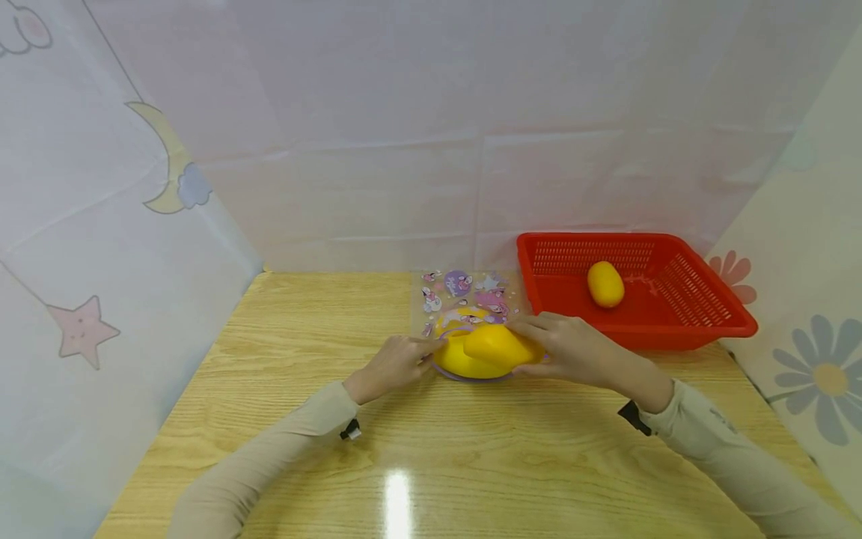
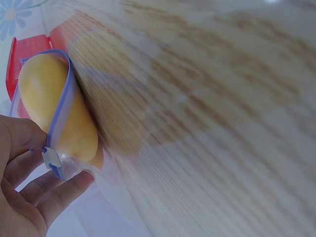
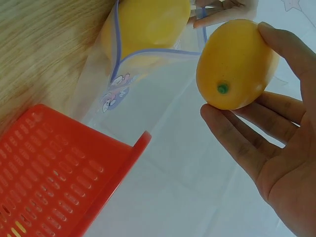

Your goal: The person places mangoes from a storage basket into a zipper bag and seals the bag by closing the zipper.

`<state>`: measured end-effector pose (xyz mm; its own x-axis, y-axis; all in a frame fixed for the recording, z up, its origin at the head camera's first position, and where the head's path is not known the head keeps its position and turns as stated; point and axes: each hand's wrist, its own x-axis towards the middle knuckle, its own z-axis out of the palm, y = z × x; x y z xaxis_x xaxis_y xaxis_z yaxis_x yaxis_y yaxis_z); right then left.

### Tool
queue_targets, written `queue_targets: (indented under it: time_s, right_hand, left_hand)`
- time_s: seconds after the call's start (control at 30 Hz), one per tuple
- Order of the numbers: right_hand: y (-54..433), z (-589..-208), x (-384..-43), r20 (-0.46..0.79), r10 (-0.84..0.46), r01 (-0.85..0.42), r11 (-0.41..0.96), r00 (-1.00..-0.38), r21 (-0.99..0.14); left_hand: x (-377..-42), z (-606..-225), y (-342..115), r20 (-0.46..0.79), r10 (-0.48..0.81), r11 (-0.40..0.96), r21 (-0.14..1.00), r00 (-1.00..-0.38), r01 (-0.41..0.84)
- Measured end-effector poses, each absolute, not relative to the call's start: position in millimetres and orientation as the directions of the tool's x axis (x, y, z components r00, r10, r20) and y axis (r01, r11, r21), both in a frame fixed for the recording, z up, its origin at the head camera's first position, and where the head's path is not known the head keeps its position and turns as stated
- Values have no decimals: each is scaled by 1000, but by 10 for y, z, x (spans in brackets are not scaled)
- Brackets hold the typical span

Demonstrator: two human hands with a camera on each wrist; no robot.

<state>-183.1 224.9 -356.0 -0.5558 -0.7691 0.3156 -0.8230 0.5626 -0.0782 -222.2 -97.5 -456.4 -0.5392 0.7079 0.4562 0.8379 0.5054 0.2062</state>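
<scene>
A clear zip bag (image 1: 431, 299) with cartoon prints and a purple zip edge lies on the table, its mouth open towards me. My left hand (image 1: 400, 363) pinches the left end of that mouth, beside the white slider (image 2: 51, 158). Inside the bag, yellow fruit shows, including a lemon (image 3: 148, 24) just within the mouth. My right hand (image 1: 572, 348) grips another smooth yellow lemon (image 3: 237, 64) between thumb and fingers, its green stem nub visible in the right wrist view. This held lemon is at the bag's opening, overlapping the fruit inside in the head view.
A red plastic basket (image 1: 646, 337) with slotted walls stands at the back right, close to the bag. One lemon (image 1: 606, 284) lies in it. The wooden table (image 1: 303, 314) meets a printed cloth backdrop (image 1: 370, 195) behind and at both sides.
</scene>
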Motion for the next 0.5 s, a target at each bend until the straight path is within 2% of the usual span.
queue_targets:
  time_s: [0.5]
  right_hand:
    - [2144, -3624, -1778, 240, -792, -825, 558, -562, -90]
  left_hand:
    - [-2214, -4546, -963, 450, 706, 519, 197, -547, 832]
